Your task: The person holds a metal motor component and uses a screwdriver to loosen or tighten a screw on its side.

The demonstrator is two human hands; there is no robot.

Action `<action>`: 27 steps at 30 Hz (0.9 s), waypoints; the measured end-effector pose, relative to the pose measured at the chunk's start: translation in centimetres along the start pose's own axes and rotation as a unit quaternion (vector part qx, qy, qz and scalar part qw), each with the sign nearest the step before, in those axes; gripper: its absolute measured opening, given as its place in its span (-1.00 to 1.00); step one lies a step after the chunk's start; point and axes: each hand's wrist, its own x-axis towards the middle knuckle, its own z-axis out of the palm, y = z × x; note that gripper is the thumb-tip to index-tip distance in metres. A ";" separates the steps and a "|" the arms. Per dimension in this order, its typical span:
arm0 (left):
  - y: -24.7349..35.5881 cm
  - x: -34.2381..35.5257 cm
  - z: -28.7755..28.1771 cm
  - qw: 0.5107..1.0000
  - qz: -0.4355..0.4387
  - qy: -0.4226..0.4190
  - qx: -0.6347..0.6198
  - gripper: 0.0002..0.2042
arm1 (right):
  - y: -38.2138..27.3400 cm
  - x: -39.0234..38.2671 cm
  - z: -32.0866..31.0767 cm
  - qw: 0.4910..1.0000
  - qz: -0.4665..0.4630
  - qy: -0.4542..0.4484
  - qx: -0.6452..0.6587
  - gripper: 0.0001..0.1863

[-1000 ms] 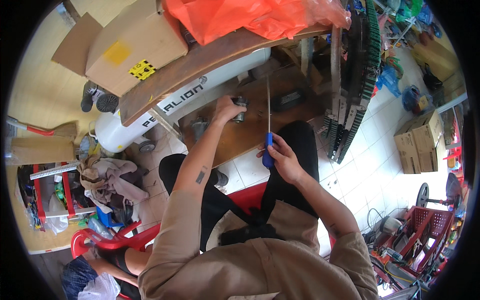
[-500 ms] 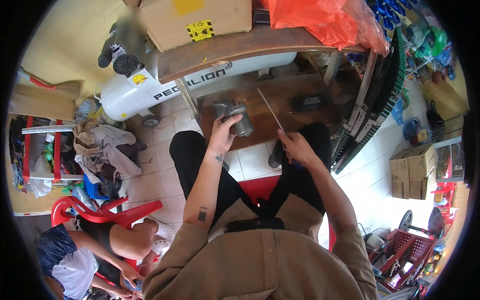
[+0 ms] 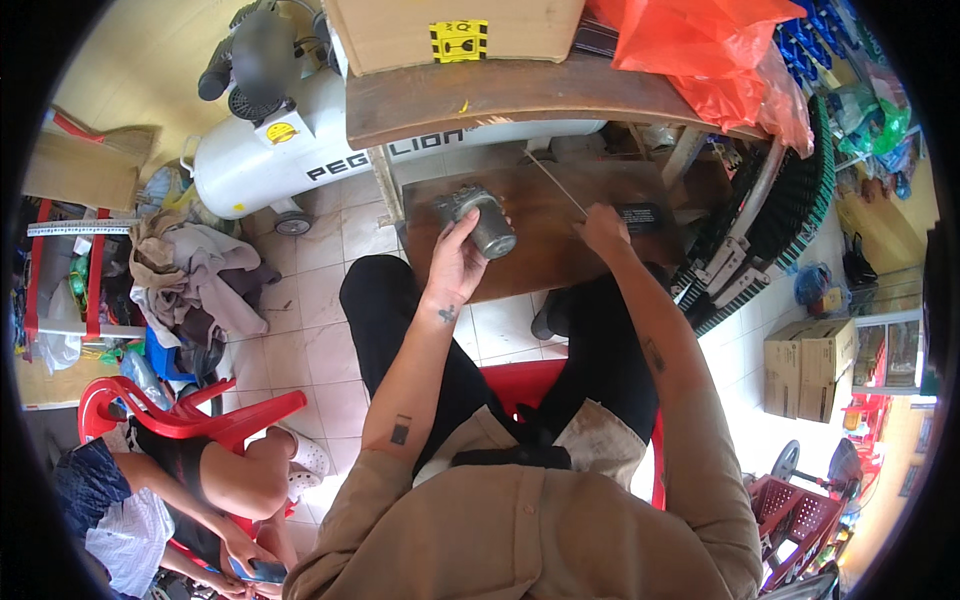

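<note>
My left hand (image 3: 456,258) is closed around a grey metal motor-like part (image 3: 494,238), a cylinder with a bulkier housing at its far end. My thumb lies along its side, and the round end faces right and toward me. Closed on a long thin metal rod (image 3: 558,184), my right hand (image 3: 606,236) holds it pointing away and to the left. The rod looks like a screwdriver shaft, but any handle is hidden in the fist. Both hands are over a low brown wooden board (image 3: 430,215), and the rod is apart from the metal part.
A black case (image 3: 641,217) lies on the board, right of my right hand. Beyond stand a wooden bench (image 3: 400,105) bearing a cardboard box (image 3: 540,40) and a red plastic bag (image 3: 690,40), and a white air compressor (image 3: 235,170). Another person (image 3: 235,480) sits at lower left.
The metal part has turned, so its round end now faces more toward me. My right hand has moved up and away from my knee, carrying the rod. The view has shifted slightly.
</note>
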 end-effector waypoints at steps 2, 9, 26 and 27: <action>0.1 -0.1 -0.1 1.000 -0.009 -0.012 -0.020 -0.50 | -0.7 -0.2 0.1 1.000 0.001 -0.001 -0.007 -0.64; -0.5 0.2 -0.2 0.997 -0.027 -0.024 -0.064 -0.45 | -0.9 -0.5 0.4 1.000 0.011 -0.010 -0.022 -0.62; -0.8 0.8 -0.3 0.997 -0.046 0.067 0.018 -0.58 | -2.2 -4.0 -2.0 0.953 -0.094 0.092 0.273 -0.77; -1.2 0.9 -0.5 0.994 -0.050 0.078 0.049 -0.61 | -3.6 -5.8 -2.8 0.934 -0.064 0.057 0.347 -0.77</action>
